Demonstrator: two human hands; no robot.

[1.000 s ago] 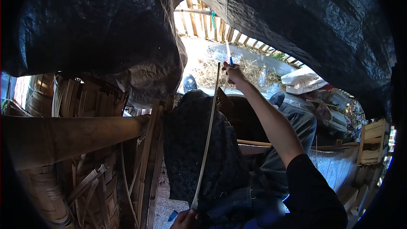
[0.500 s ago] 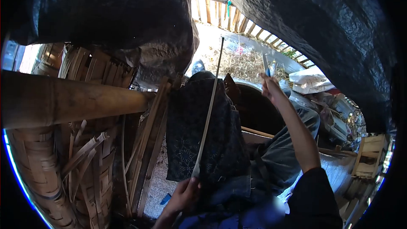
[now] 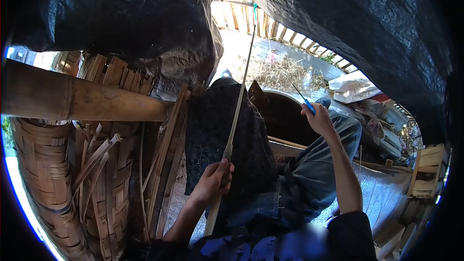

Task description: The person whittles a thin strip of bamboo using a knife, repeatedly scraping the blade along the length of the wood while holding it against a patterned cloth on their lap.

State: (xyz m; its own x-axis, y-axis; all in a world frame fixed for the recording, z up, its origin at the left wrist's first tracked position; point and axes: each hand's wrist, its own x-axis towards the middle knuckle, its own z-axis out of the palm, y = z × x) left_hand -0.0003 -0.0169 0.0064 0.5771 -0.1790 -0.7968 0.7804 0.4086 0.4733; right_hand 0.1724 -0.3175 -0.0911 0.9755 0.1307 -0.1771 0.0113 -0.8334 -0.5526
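Note:
My left hand (image 3: 215, 180) is closed around a long, thin bamboo strip (image 3: 237, 111). The strip slants up and away across a dark patterned cloth (image 3: 208, 150) over my lap, its far tip dark and narrow, and its near end runs down past my wrist. In my right hand (image 3: 320, 118), held out to the right and apart from the strip, is a knife (image 3: 307, 105) with a blue handle and a slim blade pointing up and left. Just left of the right hand is a dark round opening (image 3: 287, 118), whose inside is in shadow.
A thick bamboo pole (image 3: 106, 97) crosses the left side above woven bamboo baskets (image 3: 41, 164) and split strips (image 3: 99, 157). Dark plastic sheeting (image 3: 348, 24) hangs overhead. Beyond lie straw shavings (image 3: 285, 73), a clear bottle (image 3: 307, 77) and a white sack (image 3: 355, 88). At right stands a wooden crate (image 3: 427, 169).
My left hand has moved up and forward with the strip, so more of its near end shows. My right hand has come down and right, and the knife now tilts left.

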